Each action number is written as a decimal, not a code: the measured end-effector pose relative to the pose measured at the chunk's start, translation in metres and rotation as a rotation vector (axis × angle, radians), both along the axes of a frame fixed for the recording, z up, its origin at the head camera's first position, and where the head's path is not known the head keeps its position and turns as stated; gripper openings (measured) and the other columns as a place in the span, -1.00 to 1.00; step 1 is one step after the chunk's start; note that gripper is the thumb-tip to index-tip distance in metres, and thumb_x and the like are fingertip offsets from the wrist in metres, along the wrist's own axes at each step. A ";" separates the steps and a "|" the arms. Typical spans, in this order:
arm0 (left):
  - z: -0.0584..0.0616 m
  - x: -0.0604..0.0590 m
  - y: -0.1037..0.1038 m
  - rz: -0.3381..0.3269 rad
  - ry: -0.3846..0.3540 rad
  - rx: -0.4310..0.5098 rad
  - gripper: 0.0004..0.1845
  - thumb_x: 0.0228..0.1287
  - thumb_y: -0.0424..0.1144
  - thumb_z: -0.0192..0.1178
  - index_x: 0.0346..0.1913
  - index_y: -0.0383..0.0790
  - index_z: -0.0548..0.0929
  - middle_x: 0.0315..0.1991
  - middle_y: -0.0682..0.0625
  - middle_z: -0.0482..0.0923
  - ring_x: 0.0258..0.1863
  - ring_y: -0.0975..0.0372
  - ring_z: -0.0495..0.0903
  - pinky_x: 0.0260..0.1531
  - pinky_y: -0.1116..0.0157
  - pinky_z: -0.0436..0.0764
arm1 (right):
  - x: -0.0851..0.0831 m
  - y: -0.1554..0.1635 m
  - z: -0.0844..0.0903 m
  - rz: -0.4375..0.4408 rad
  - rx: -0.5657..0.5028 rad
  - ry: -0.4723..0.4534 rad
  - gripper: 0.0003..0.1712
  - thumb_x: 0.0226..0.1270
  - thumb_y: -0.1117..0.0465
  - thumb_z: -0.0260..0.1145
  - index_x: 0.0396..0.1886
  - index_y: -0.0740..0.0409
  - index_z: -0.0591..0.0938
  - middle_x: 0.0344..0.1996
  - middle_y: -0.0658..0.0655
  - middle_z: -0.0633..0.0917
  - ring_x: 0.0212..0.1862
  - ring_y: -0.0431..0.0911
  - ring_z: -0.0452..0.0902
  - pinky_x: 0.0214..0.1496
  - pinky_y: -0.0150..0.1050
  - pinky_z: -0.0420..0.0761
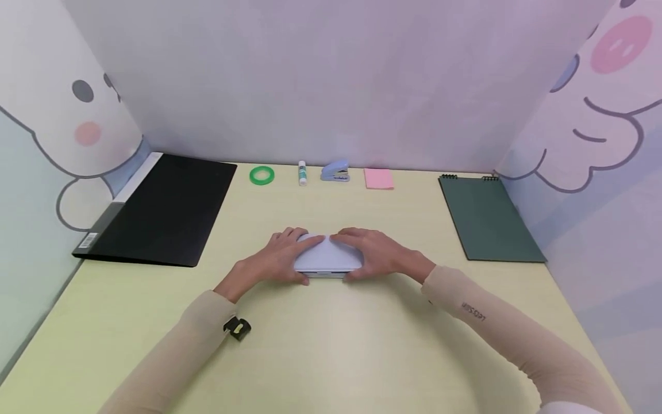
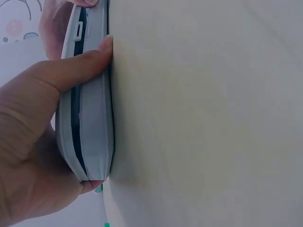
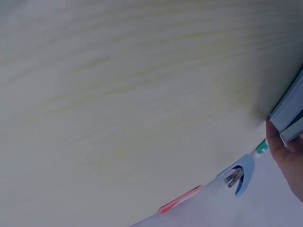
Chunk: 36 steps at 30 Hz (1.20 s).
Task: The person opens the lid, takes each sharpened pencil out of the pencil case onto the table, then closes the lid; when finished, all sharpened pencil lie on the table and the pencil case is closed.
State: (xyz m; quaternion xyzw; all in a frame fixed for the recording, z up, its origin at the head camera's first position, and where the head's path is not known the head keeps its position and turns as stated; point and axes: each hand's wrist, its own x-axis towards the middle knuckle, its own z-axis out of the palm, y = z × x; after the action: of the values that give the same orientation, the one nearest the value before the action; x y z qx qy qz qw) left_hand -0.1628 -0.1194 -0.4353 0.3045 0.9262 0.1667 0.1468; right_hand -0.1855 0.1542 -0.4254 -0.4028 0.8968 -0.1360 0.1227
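Note:
A pale lavender-grey pencil case (image 1: 328, 257) lies flat at the middle of the table, its long side towards me. My left hand (image 1: 276, 260) grips its left end, and my right hand (image 1: 381, 253) grips its right end. The left thumb lies across the front edge of the case (image 2: 96, 123) in the left wrist view, where a dark seam and a small pull show. The right wrist view catches only a corner of the case (image 3: 289, 111) and part of the right hand (image 3: 289, 163). The far-side fingers are partly hidden.
Along the table's back edge stand green tape (image 1: 261, 175), a glue stick (image 1: 302, 173), a blue stapler (image 1: 335, 171) and pink sticky notes (image 1: 378, 179). A black folder (image 1: 165, 210) lies left, a dark green spiral notebook (image 1: 491, 218) right. Walls border the table.

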 end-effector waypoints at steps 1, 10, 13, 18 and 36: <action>-0.001 0.000 -0.001 -0.001 -0.003 0.003 0.05 0.04 0.10 0.50 0.57 0.13 0.15 0.44 -0.18 0.20 0.37 -0.06 0.21 0.28 -0.12 0.24 | 0.000 0.001 -0.001 0.007 -0.015 -0.008 0.01 0.08 -0.29 0.45 0.50 -0.10 0.33 0.37 0.12 0.45 0.24 0.04 0.50 0.16 -0.02 0.53; -0.002 -0.001 -0.025 0.066 -0.139 0.163 -0.02 0.06 -0.06 0.50 0.54 0.08 0.22 0.44 -0.18 0.14 0.35 -0.05 0.21 0.26 -0.07 0.36 | -0.002 0.009 -0.002 0.003 -0.141 -0.081 -0.07 0.17 -0.22 0.42 0.51 -0.12 0.33 0.39 0.09 0.45 0.35 0.01 0.42 0.30 -0.01 0.46; -0.003 -0.002 -0.035 0.090 -0.160 0.226 0.01 0.04 -0.12 0.51 0.55 0.00 0.20 0.40 -0.22 0.19 0.29 -0.03 0.28 0.23 -0.04 0.38 | -0.004 0.012 -0.003 -0.022 -0.186 -0.117 -0.09 0.20 -0.21 0.41 0.51 -0.10 0.33 0.41 0.07 0.45 0.39 0.00 0.40 0.33 0.03 0.44; -0.002 -0.002 -0.045 0.133 -0.167 0.308 0.14 -0.07 -0.20 0.58 0.57 -0.06 0.13 0.37 -0.26 0.28 0.26 -0.04 0.36 0.26 -0.06 0.37 | -0.008 0.015 -0.002 -0.080 -0.282 -0.175 -0.09 0.25 -0.15 0.39 0.54 -0.06 0.28 0.39 0.08 0.49 0.36 -0.02 0.45 0.32 0.06 0.43; -0.003 0.000 -0.044 0.324 -0.235 0.391 0.54 -0.17 -0.19 0.66 0.59 0.07 -0.44 0.38 -0.35 0.31 0.40 -0.11 0.32 0.42 -0.14 0.19 | -0.028 0.015 0.012 -0.287 -0.365 -0.363 -0.26 0.50 -0.17 0.13 0.58 -0.20 0.17 0.43 0.12 0.43 0.34 0.07 0.50 0.38 0.18 0.36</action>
State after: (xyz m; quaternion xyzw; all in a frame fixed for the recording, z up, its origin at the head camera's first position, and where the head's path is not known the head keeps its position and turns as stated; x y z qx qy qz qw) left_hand -0.1633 -0.1633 -0.4385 0.1535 0.8896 0.3980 0.1632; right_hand -0.2132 0.1688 -0.4139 -0.2563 0.8688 -0.3808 0.1861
